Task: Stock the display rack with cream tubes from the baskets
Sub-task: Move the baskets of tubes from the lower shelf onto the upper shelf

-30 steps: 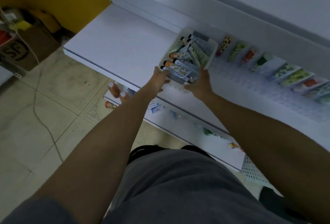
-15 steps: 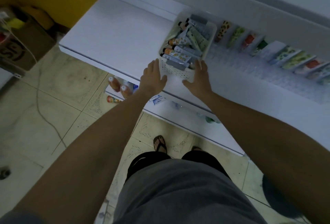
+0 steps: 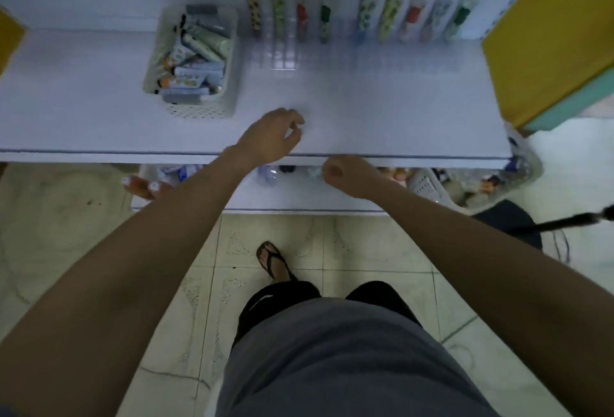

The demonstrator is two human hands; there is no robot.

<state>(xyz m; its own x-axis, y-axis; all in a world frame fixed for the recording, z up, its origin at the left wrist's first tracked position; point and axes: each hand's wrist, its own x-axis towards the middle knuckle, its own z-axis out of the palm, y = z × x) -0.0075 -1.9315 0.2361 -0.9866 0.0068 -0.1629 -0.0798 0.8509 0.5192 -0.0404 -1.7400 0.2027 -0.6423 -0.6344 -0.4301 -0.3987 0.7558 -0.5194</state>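
Note:
A white perforated basket (image 3: 200, 111) full of cream tubes (image 3: 191, 64) sits on the white shelf (image 3: 382, 117), left of centre. To its right a clear plastic display rack (image 3: 332, 54) holds a back row of upright tubes (image 3: 388, 18). My left hand (image 3: 270, 137) hovers over the shelf's front part, right of the basket and apart from it. Its fingers are loosely curled and hold nothing. My right hand (image 3: 344, 175) is curled into a fist just in front of the shelf edge, with nothing in it.
The lower shelf carries bottles (image 3: 146, 186) and small items. A second white basket (image 3: 428, 186) with goods stands at its right end. Yellow and teal panels (image 3: 548, 48) close off the shelf on the right. A black pole (image 3: 564, 221) crosses at the right.
Both hands have let go of the basket and pulled back toward the shelf's front edge. The basket now stands alone on the shelf, and my view has swung to face the shelf squarely.

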